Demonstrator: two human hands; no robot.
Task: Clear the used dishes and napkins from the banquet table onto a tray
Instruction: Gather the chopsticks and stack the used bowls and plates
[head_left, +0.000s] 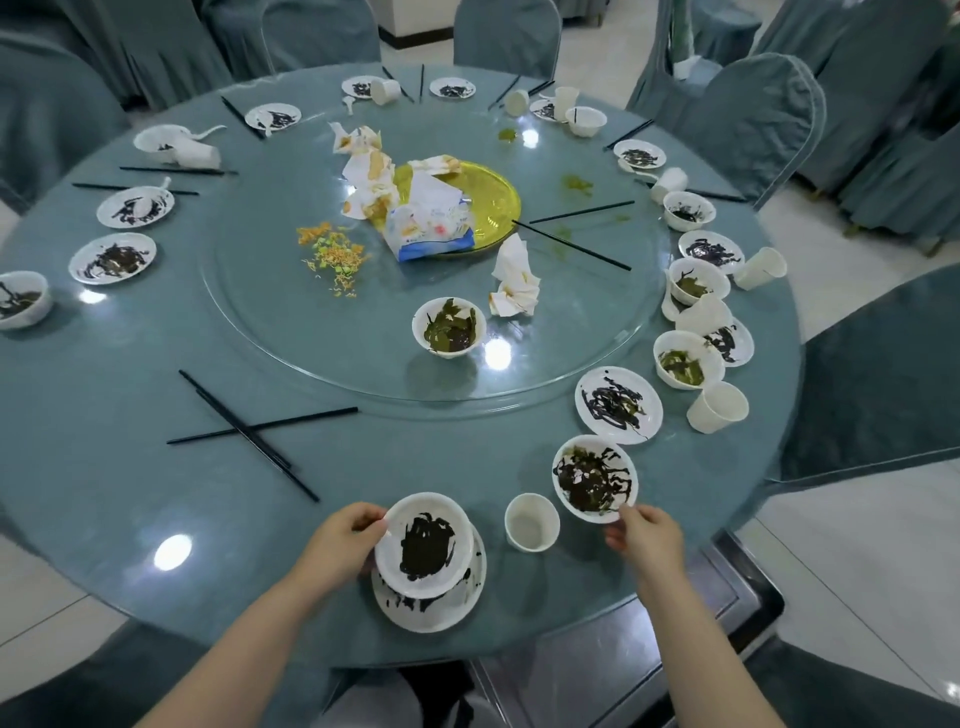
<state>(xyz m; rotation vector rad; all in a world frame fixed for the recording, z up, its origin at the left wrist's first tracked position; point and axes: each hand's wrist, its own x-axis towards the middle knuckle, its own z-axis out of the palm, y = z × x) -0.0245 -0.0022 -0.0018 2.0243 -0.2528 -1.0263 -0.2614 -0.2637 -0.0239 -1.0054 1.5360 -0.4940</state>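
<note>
My left hand grips the left rim of a white bowl smeared with dark sauce. That bowl sits on a stained white plate at the table's near edge. My right hand pinches the near rim of a second dirty bowl, tilted toward me. A small empty paper cup stands between the two bowls. Crumpled stained napkins and a tissue pack lie around a yellow plate on the glass turntable.
Dirty plates, bowls, cups and black chopsticks ring the round blue table. A bowl and food crumbs sit on the turntable. Covered chairs surround the table. A metal cart stands by my right arm.
</note>
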